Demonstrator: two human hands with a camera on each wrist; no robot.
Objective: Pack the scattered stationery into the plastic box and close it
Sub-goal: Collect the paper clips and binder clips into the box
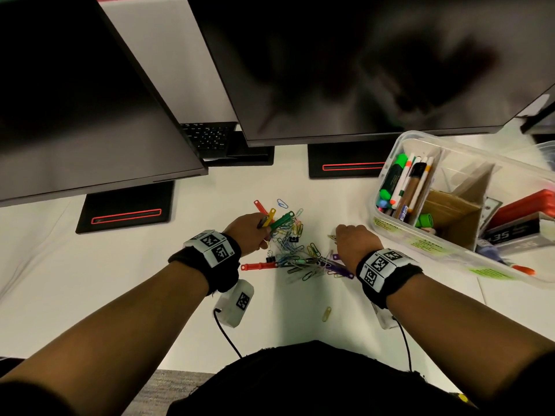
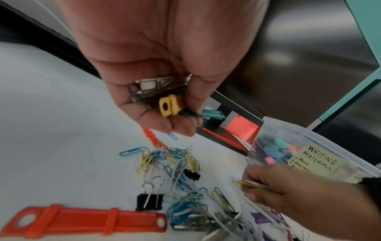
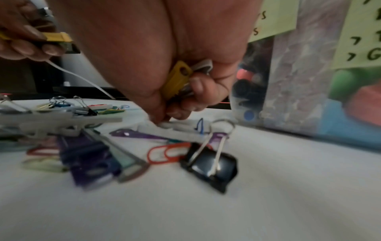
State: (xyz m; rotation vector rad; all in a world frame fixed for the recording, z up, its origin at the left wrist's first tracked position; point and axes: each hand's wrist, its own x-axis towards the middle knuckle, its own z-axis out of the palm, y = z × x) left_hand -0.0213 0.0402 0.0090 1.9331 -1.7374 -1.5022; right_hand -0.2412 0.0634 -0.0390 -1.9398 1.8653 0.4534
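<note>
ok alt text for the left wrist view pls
The left hand grips a yellow strip, a green strip and a metal clip above a pile of paper clips on a white desk. The right hand pinches a clip beside the plastic box.

Surface: you face a white desk (image 1: 120, 280).
Centre: a loose heap of coloured paper clips (image 1: 295, 253) lies on it, mixed with black binder clips (image 1: 271, 259).
Heap's left edge: a red plastic fastener strip (image 1: 258, 266) lies flat.
Nearer you: one yellow paper clip (image 1: 326, 313) lies apart.
Right: your clear plastic box (image 1: 390, 163) stands open.
Rear: two black monitor bases (image 1: 126, 210) rest on it.
</note>
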